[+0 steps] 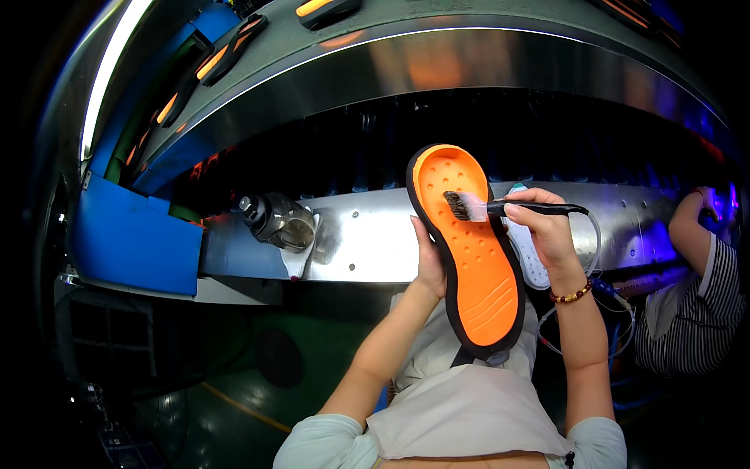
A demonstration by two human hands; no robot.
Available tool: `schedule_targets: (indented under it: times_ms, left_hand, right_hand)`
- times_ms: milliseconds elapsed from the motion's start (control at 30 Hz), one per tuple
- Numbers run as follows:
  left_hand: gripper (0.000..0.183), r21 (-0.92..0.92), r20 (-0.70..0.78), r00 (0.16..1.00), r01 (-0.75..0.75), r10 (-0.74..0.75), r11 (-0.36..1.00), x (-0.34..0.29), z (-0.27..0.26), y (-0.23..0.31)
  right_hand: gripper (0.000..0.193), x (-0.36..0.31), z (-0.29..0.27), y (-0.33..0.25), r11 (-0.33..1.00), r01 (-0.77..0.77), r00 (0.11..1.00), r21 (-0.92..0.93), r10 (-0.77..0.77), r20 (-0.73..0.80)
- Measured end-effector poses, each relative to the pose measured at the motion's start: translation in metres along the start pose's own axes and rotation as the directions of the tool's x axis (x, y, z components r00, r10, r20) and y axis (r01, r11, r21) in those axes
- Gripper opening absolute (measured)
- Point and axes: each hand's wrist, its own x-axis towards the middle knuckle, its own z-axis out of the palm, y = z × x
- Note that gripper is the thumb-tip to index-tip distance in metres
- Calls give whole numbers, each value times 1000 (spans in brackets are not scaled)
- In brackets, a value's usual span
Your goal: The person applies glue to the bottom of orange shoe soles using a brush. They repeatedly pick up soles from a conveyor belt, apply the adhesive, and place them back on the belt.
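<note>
Item 1: orange shoe sole (471, 250) with black rim, held upright and tilted, toe end far, heel end near my apron (469, 410). It sits at centre, in front of the steel ledge (367, 242).

Item 2: my left hand (429, 262), gripping the sole's left edge from behind, thumb along the rim.

Item 3: my right hand (547, 227), clenched round a black-handled brush (500, 208); the bristles touch the orange face near the toe. A beaded bracelet (572, 295) circles that wrist.

Item 4: a white sole (531, 262), partly hidden behind my right hand, lying on the ledge just right of the orange one.

Item 5: a dark jar (273, 219) lying tilted on the ledge, well left of the sole.

Item 6: further black-and-orange soles (226, 48) on the conveyor, far left.

Item 7: another person's arm in a striped sleeve (707, 281), far right.
</note>
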Motion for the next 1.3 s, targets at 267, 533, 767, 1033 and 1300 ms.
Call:
schedule_targets:
  times_ms: [267,533,767,1033,1300]
  left_hand:
    - [86,168,-132,987,-72,95,983,6,9,-10]
    - [79,218,-314,907,-219,281,951,4,4,30]
    - [82,162,-181,966,-153,182,975,-10,16,21]
    - [84,-233,-34,991,-135,130,963,-10,24,13]
    - [85,186,-276,919,-236,281,954,-4,45,18]
  right_hand:
    - [14,21,26,-22,926,165,985,-339,-142,94]
    - [10,-44,38,4,536,494,869,-684,-285,404]
    - [12,-26,23,-35,893,212,924,-396,-50,380]
    - [15,-22,39,-42,794,482,812,-370,-246,530]
    - [15,-18,29,-41,850,369,879,-375,-187,439]
